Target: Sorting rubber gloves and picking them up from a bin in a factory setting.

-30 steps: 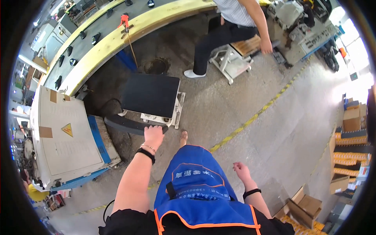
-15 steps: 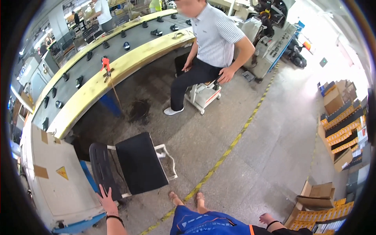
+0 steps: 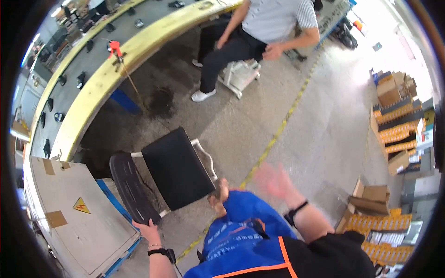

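Note:
A chair (image 3: 178,169) with a black seat and white metal arms stands before me, its dark backrest (image 3: 134,190) toward the left. My left hand (image 3: 147,230) grips the near end of that backrest, the fingertips partly hidden against it. Out to the right, my right hand (image 3: 274,181) hangs over the floor, apart from the chair and smeared by motion. No object shows in it. A blue apron (image 3: 250,208) with orange trim covers my lap and legs.
Left of the chair is a pale cabinet (image 3: 69,222) with a yellow warning sign. A curved yellow-edged conveyor (image 3: 109,69) carries several dark shoes. A person (image 3: 273,23) sits beyond on a white-framed stool. Cartons (image 3: 398,129) line the right; yellow-black tape (image 3: 282,125) crosses the floor.
My left hand has gone from spread fingers at the backrest to gripping it. My right hand has risen and swung forward. The chair looks slightly turned, and my view has shifted.

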Demonstrator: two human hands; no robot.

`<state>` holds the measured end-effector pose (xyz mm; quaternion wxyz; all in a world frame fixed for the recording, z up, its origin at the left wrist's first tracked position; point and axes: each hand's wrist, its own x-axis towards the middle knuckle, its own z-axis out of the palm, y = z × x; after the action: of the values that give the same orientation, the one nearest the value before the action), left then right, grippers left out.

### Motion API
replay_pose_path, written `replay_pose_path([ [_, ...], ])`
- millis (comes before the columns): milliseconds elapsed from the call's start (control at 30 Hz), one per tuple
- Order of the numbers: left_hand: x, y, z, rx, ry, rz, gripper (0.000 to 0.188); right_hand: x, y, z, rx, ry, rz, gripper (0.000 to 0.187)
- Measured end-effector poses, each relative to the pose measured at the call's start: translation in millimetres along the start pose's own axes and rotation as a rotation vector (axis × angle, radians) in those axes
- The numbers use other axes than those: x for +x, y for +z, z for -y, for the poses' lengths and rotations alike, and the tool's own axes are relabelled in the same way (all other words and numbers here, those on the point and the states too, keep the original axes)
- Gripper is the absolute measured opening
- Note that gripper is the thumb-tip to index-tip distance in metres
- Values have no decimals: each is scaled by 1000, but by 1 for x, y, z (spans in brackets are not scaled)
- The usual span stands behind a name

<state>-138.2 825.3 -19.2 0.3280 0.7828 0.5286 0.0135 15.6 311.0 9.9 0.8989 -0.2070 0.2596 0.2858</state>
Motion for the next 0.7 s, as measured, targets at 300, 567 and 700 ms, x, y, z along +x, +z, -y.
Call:
replay_pose_path([
  [300,63,5,-15,-115,113,-23,77,28,67,85,-370,-248,-27,60],
  [567,181,7,-57,-87,147,-541,79,36,-3,79,-842,83,-329,44],
  [700,152,59,-32,-175,61,-555,70,101,19,95,-1254,209,-342,41],
])
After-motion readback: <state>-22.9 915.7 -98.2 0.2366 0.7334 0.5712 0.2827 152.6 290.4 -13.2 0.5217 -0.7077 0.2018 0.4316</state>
